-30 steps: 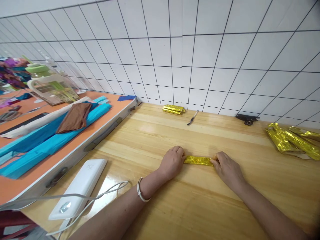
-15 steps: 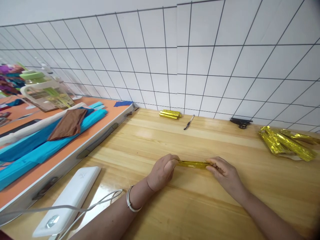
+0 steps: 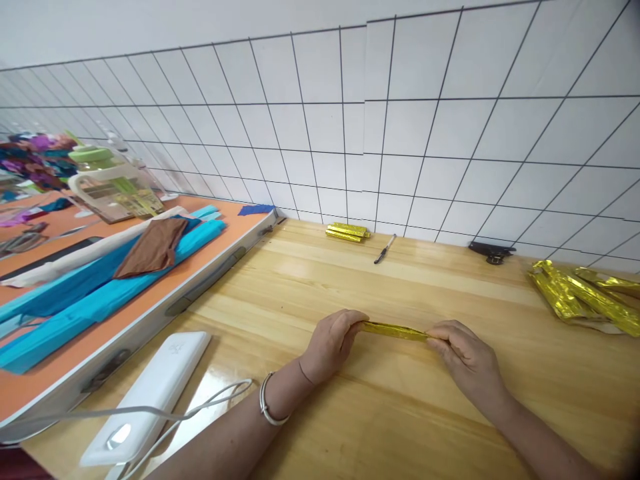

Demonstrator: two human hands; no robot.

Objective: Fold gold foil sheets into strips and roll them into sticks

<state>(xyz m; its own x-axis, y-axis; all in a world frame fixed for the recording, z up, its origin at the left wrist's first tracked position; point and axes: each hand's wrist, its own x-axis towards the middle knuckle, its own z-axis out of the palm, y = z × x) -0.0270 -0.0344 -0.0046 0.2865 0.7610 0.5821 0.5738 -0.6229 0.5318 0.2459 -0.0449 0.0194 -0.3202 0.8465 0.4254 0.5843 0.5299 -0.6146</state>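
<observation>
A narrow folded strip of gold foil paper [image 3: 395,331] stretches between my two hands over the wooden table. My left hand [image 3: 334,343] is closed on its left end, and a silver bangle circles that wrist. My right hand [image 3: 466,359] pinches the strip's other end between thumb and fingers. The strip tilts slightly down toward the right. Both of its tips are hidden under my fingers.
By the gridded wall lie rolled gold foil pieces [image 3: 348,232], a pen [image 3: 385,249] and a black clip [image 3: 493,251]. More gold foil [image 3: 575,293] is at right. A white power bank [image 3: 150,393] with a cable lies left, beside an orange surface [image 3: 210,252] bearing blue and brown crepe paper.
My right hand has shifted slightly right and down, and the strip now slopes that way. The whole view has swung a little to the left. Both hands keep their hold.
</observation>
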